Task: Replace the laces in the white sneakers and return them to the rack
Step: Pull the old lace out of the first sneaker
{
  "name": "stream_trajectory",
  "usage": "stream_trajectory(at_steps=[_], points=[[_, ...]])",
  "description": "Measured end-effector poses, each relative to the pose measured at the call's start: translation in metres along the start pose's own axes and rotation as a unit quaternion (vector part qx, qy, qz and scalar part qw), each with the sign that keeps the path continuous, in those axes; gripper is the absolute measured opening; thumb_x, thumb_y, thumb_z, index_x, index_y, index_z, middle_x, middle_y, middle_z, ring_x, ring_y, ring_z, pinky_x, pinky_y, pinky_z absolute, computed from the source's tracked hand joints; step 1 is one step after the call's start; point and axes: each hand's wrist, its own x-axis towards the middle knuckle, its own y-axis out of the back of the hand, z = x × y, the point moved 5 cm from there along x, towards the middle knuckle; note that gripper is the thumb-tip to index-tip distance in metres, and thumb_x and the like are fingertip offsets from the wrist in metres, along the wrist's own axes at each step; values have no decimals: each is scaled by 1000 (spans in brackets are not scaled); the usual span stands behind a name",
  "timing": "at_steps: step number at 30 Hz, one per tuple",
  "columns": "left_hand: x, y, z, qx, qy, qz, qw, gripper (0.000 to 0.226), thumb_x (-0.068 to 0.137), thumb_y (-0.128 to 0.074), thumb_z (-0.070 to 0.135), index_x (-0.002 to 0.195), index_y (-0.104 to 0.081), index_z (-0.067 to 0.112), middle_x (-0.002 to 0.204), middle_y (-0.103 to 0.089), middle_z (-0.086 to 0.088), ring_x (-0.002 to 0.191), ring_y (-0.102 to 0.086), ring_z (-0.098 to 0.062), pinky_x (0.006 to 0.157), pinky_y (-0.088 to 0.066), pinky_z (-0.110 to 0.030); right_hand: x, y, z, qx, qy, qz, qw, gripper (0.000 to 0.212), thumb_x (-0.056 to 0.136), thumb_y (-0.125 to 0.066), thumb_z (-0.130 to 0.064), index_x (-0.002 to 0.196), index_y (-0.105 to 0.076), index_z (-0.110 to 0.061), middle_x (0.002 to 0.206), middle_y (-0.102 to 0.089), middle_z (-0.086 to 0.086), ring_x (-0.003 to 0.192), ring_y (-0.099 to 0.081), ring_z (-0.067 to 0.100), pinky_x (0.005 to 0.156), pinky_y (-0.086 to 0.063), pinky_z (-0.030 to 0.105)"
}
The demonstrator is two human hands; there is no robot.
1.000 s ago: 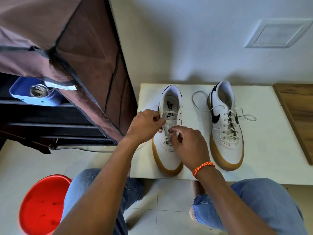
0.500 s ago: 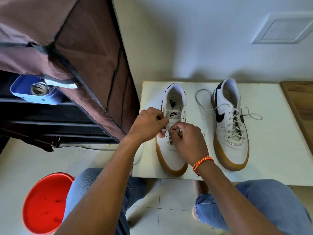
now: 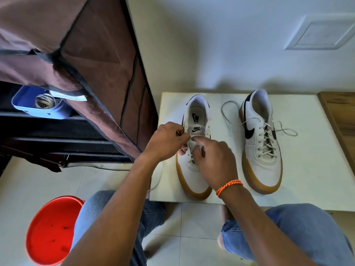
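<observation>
Two white sneakers with gum soles stand on a low white table (image 3: 307, 169). The left sneaker (image 3: 194, 175) is under both hands. My left hand (image 3: 167, 143) pinches its white lace (image 3: 189, 148) at the upper left eyelets, beside the tongue. My right hand (image 3: 213, 160) covers the middle of the lacing, with its fingertips on the lace near the tongue. A loose lace end (image 3: 156, 181) hangs off the table's left edge. The right sneaker (image 3: 259, 143) stands apart, fully laced, with its lace ends (image 3: 284, 130) untied and lying loose on the table.
A brown fabric-covered shoe rack (image 3: 107, 77) stands at the left, with its cover lifted and dark shelves showing. A blue container (image 3: 38, 110) sits on a shelf. A red stool (image 3: 51, 229) is at lower left on the tiled floor. A wooden board (image 3: 340, 120) borders the table's right.
Both hands have shifted slightly up the left sneaker towards the tongue while working the lace. The right sneaker has not moved.
</observation>
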Motion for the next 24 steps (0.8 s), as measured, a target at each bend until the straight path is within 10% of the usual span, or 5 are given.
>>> stream_trajectory(at_steps=[5, 10, 17, 24], points=[[1, 0, 1, 3, -3, 2, 1000, 26, 97, -59, 13, 81, -68, -6, 68, -77, -5, 66, -78, -15, 84, -64, -47, -1, -12, 5, 19, 1, -29, 999, 20, 102, -60, -26, 107, -79, -24, 92, -78, 1, 84, -69, 22, 71, -60, 38], [2, 0, -1, 3, 3, 7, 1000, 26, 97, -59, 13, 81, -67, -6, 69, -77, -5, 66, -78, -16, 84, -64, -47, 6, 3, 14, 138, -81, 51, 986, 31, 89, -55, -31, 64, -63, -15, 52, -56, 2, 52, -53, 26, 47, -46, 43], [2, 0, -2, -13, 9, -1, 1000, 26, 96, -60, 13, 79, -68, -6, 69, -77, -6, 67, -79, -19, 86, -63, -48, 3, -1, 5, 128, -25, -7, 991, 32, 97, -56, -28, 121, -76, -29, 78, -74, -6, 66, -62, 9, 60, -52, 30], [3, 1, -3, -14, 12, -2, 1000, 26, 97, -60, 11, 82, -68, -8, 70, -78, -6, 69, -79, -18, 86, -64, -49, 5, -14, 11, 55, -4, -40, 998, 20, 103, -57, -26, 98, -76, -20, 80, -72, -2, 73, -64, 15, 60, -51, 31]])
